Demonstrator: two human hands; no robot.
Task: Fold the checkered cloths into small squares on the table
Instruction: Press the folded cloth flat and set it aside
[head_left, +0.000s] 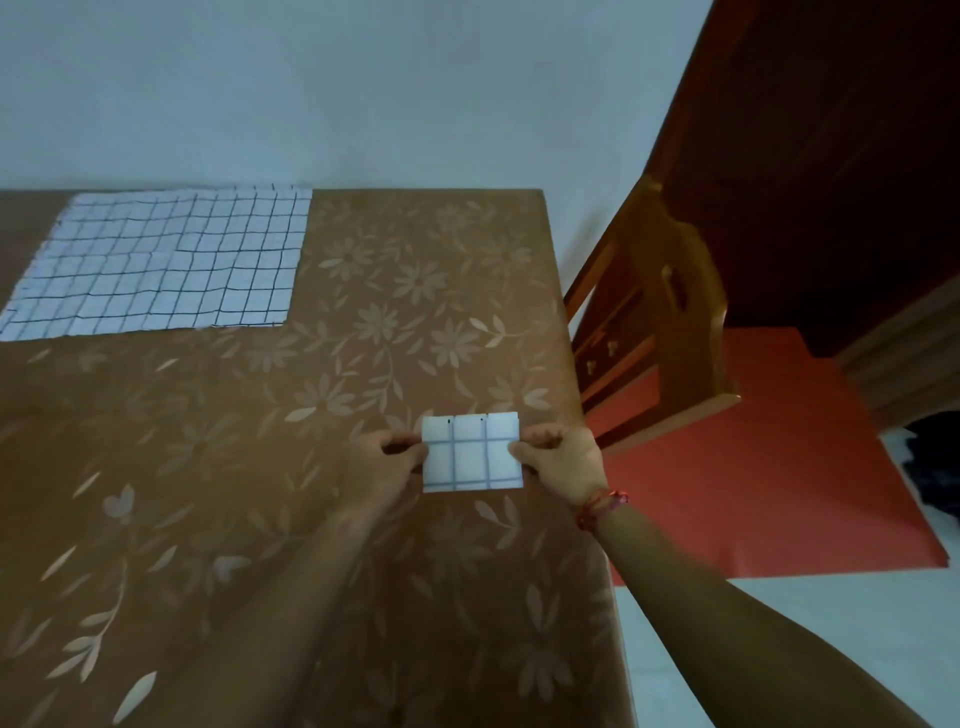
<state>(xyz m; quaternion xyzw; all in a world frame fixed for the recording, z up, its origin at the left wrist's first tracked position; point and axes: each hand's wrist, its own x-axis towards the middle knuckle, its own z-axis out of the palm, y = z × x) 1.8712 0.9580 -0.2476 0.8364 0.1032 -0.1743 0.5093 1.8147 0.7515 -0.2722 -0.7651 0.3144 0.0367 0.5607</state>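
A small folded square of white cloth with a dark grid pattern (471, 453) is held at its two sides, lying on or just above the brown tabletop covered with a pale floral-printed sheet (218, 467); whether it is pressed flat cannot be told. Its left edge is pinched by the left hand (387, 462), the fingers curled inward and the thumb set on the cloth's upper face. Its right edge is pinched in the same manner by the right hand (558, 460), around whose wrist a red thread band (602, 506) is tied. The folded square sits directly between the two hands, close to the table's right edge.

Far beyond the left hand and well off to its left, a large unfolded white cloth with a thin dark grid (161, 262) is spread flat at the table's far side, against the pale grey wall (311, 93). It appears to be made up of more than one overlapping layer, as an offset is seen in its grid lines. It lies well apart from the folded square, with bare floral table surface between them.

To the right of the right hand, off the table, a wooden chair with a slotted backrest (670, 312) is seen, standing on a red floor mat (779, 467). A dark brown wooden door (831, 156) rises behind the chair. No containers are seen.
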